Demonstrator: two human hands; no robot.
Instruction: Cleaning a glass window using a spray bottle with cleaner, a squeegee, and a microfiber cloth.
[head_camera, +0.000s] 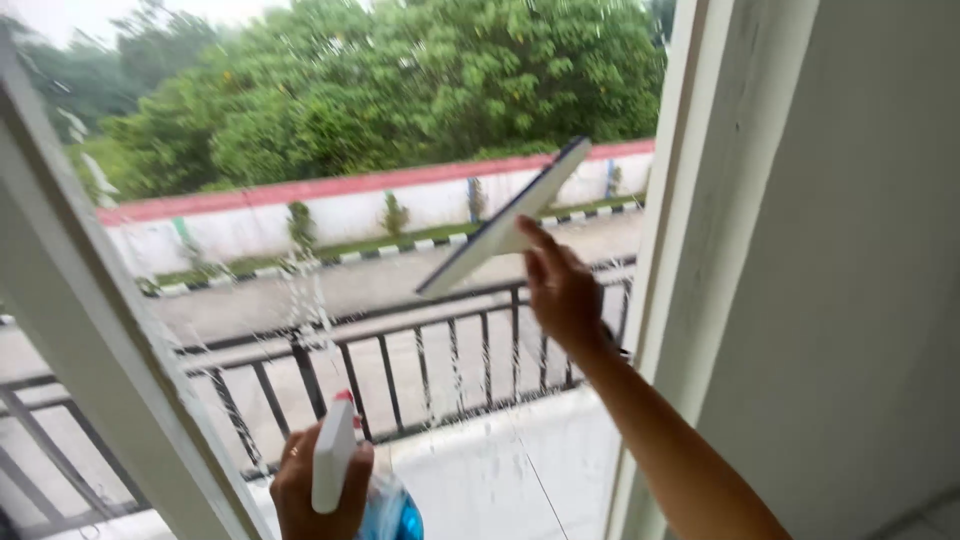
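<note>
Gripping the squeegee (505, 222) near the middle of its blade, the right hand (562, 292) presses it to the glass (400, 130) by the window's right frame (680, 250). Its long axis slants from lower left to upper right, above and left of the hand. Down at the pane's lower edge, the left hand (318, 488) clasps a spray bottle (338, 462), well apart from the squeegee.

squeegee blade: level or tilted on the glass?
Tilted. The squeegee in the right hand slopes from lower left to upper right.
</note>
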